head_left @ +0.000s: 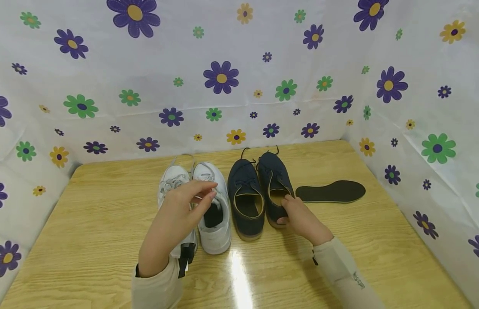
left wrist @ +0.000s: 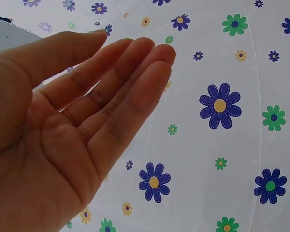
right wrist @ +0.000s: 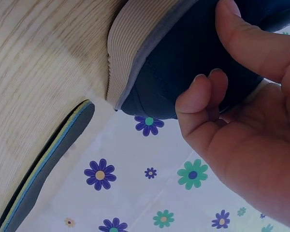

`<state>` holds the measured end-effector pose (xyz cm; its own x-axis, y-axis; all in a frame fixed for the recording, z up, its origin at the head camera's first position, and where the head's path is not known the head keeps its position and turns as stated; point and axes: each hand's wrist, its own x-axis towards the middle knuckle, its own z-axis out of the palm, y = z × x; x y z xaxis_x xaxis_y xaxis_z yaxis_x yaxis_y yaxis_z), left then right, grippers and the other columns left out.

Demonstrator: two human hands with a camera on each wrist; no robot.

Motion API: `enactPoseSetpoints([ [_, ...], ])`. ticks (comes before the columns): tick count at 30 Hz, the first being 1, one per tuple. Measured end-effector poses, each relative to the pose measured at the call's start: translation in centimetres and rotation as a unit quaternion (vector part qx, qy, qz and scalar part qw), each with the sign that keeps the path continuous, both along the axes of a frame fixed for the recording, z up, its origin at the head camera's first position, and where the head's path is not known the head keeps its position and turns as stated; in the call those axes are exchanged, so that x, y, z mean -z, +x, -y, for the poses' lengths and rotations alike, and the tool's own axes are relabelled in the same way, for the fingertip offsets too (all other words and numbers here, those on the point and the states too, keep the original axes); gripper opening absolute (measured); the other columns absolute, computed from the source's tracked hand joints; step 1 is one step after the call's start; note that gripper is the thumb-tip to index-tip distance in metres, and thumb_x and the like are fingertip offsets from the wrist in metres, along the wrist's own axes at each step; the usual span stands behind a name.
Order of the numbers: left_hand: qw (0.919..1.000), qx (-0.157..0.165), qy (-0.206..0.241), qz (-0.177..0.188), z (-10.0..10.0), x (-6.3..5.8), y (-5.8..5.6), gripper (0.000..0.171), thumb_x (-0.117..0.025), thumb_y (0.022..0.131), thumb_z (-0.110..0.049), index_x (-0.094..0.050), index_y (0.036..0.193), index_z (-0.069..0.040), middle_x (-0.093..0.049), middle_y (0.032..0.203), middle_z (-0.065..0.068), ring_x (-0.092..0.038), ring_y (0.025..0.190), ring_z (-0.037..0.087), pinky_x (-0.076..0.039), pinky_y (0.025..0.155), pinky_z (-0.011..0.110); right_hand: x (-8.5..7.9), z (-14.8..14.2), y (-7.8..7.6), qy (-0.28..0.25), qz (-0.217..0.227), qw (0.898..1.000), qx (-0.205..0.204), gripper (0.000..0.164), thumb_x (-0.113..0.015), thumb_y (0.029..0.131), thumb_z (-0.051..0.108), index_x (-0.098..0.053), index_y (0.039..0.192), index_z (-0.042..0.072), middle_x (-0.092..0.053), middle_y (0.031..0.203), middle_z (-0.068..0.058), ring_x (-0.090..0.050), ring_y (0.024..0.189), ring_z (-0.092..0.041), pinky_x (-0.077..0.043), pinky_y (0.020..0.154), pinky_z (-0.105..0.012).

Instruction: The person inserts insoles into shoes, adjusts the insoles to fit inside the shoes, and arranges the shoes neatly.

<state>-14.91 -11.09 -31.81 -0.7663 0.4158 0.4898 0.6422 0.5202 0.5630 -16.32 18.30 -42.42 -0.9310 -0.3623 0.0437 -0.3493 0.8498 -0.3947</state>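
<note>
My right hand [head_left: 302, 219] grips the heel of the right-hand navy lace-up shoe [head_left: 273, 165], fingers at its collar and thumb low on the back. In the right wrist view the shoe's ribbed tan sole [right wrist: 135, 41] shows, tilted. Its mate, another navy shoe [head_left: 239, 171], stands close on the left with a dark lining inside. My left hand [head_left: 181, 214] hovers above a pair of white sneakers, fingers loosely bent and nothing in them. It partly hides the left white sneaker [head_left: 173, 172]; the right white sneaker [head_left: 216, 240] shows a dark inside.
A black insole [head_left: 332, 192] lies flat to the right of the navy shoes, its narrow end near them. The wooden table [head_left: 100, 223] has a flower-printed white cloth [head_left: 224, 38] behind it and at both sides.
</note>
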Motion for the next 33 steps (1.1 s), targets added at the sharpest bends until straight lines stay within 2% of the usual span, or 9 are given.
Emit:
enactPoseSetpoints([
  [3,1.0000,-0.001,0.002,0.007,0.0,0.0,0.0,0.023,-0.064,0.090,-0.001,-0.066,0.113,0.002,-0.069,0.099,0.009,-0.067,0.085,0.019,-0.055,0.069,0.032,0.0,-0.1,0.1,0.001,-0.009,1.000,-0.007,0.029,-0.078,0.079,0.009,-0.050,0.077,0.004,-0.039,0.077,-0.004,-0.032,0.067,-0.021,-0.030,0.066,-0.034],
  [7,0.9999,-0.001,0.002,0.011,0.1,0.0,0.1,0.025,-0.064,0.090,-0.001,-0.065,0.115,0.001,-0.069,0.099,0.009,-0.066,0.085,0.018,-0.055,0.069,0.032,-0.3,0.1,0.2,0.006,0.023,1.000,0.008,0.028,-0.078,0.079,0.007,-0.050,0.076,0.004,-0.039,0.076,-0.004,-0.034,0.067,-0.021,-0.033,0.067,-0.036],
  [11,0.9999,0.000,0.000,0.011,0.1,0.0,0.1,0.025,-0.065,0.090,-0.002,-0.065,0.115,0.001,-0.069,0.099,0.008,-0.066,0.085,0.018,-0.055,0.070,0.032,-0.4,0.2,0.3,0.018,0.036,0.999,0.017,0.027,-0.077,0.080,0.009,-0.051,0.076,0.005,-0.039,0.075,-0.002,-0.034,0.067,-0.019,-0.032,0.068,-0.035],
  [21,1.0000,0.005,0.000,0.003,0.0,0.0,0.1,0.024,-0.065,0.090,-0.002,-0.065,0.114,0.001,-0.069,0.098,0.008,-0.066,0.085,0.018,-0.055,0.070,0.031,-0.3,0.1,0.7,0.018,0.031,0.999,0.015,0.028,-0.078,0.079,0.011,-0.051,0.076,0.006,-0.038,0.076,-0.002,-0.035,0.067,-0.019,-0.033,0.066,-0.034],
  [33,0.9998,0.006,0.001,0.017,-0.1,-0.1,0.2,0.025,-0.065,0.090,-0.001,-0.065,0.114,0.001,-0.069,0.100,0.009,-0.066,0.087,0.018,-0.055,0.071,0.031,-0.4,0.3,1.3,0.014,0.033,0.999,0.017,0.029,-0.079,0.077,0.011,-0.050,0.076,0.006,-0.038,0.076,-0.002,-0.035,0.067,-0.020,-0.033,0.064,-0.033],
])
